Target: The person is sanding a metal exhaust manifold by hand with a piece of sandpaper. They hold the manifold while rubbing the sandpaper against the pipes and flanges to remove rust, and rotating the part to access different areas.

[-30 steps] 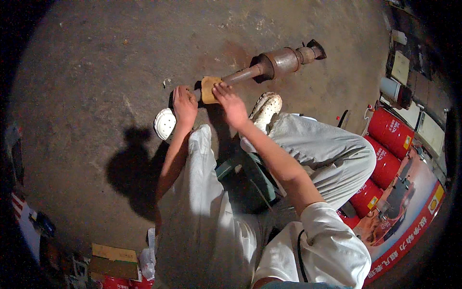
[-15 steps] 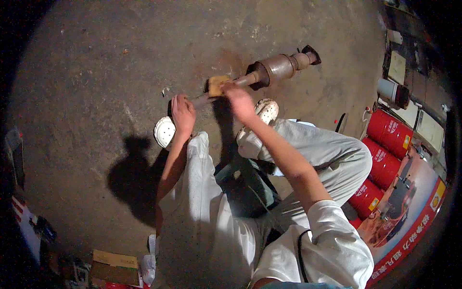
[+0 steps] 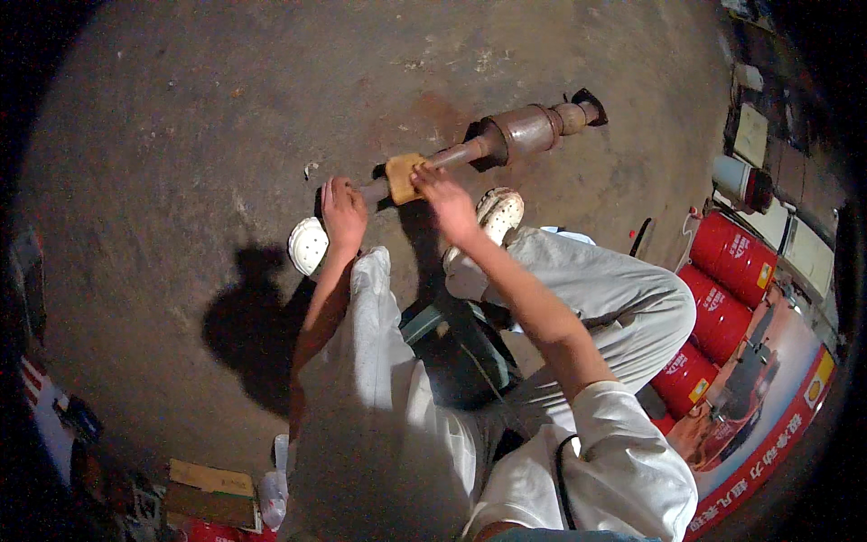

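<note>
A rusty exhaust pipe with a fat canister [image 3: 526,132] and a dark end flange lies slantwise on the floor. Its near-left end is in my left hand [image 3: 344,215], whose fingers wrap over the pipe. My right hand [image 3: 444,199] presses a tan square pad [image 3: 405,178] onto the middle of the pipe, its fingertips on the pad's right side. Whether the pad is a sponge or folded sandpaper I cannot tell. The pipe under the pad is hidden.
White clogs [image 3: 310,246] are on my feet, on either side of the pipe's lower part. A dark green seat or box [image 3: 461,352] sits between my legs. Red drums [image 3: 731,257] stand at the right. A cardboard box [image 3: 209,492] lies at the lower left.
My right hand and the tan pad have slid a little down-left along the pipe, and the pad shows more fully. My left hand has kept its place on the pipe.
</note>
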The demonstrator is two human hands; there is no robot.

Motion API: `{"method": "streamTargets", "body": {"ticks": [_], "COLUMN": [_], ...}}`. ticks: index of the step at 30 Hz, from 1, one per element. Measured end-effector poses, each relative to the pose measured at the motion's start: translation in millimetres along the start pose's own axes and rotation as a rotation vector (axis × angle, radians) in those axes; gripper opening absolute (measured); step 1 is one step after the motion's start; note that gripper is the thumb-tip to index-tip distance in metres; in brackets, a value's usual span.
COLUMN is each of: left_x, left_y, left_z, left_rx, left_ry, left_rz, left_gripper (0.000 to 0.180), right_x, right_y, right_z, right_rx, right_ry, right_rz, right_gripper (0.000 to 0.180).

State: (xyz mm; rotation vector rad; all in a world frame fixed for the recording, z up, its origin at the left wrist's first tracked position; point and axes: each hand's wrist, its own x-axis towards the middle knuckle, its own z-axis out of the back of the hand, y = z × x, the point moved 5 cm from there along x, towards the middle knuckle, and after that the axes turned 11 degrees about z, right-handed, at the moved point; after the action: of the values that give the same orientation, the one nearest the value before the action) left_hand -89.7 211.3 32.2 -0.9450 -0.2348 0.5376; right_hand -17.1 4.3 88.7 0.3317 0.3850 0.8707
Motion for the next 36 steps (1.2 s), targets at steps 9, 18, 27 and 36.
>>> {"method": "streamTargets", "body": {"ticks": [9, 18, 27, 36], "left_x": [3, -2, -4, -1], "left_y": [-8, 0, 9, 1], "left_z": [-7, -1, 4, -1], "left_rx": [-0.022, -0.022, 0.009, -0.04], "left_ry": [0.041, 0.022, 0.029, 0.015], "left_rz": [0.047, 0.053, 0.055, 0.049], "left_gripper": [0.012, 0.012, 0.012, 0.015], "right_x": [16, 19, 32, 18], "right_y": [60, -14, -24, -26], "right_z": [-32, 31, 6, 64], "right_rx": [-0.004, 0.496, 1.004, 0.074], "right_ry": [-0.22, -0.287, -0.372, -0.687], "right_rz": [-0.125, -0.421, -0.706, -0.258], "right_gripper": [0.055, 0.023, 0.038, 0.025]}}
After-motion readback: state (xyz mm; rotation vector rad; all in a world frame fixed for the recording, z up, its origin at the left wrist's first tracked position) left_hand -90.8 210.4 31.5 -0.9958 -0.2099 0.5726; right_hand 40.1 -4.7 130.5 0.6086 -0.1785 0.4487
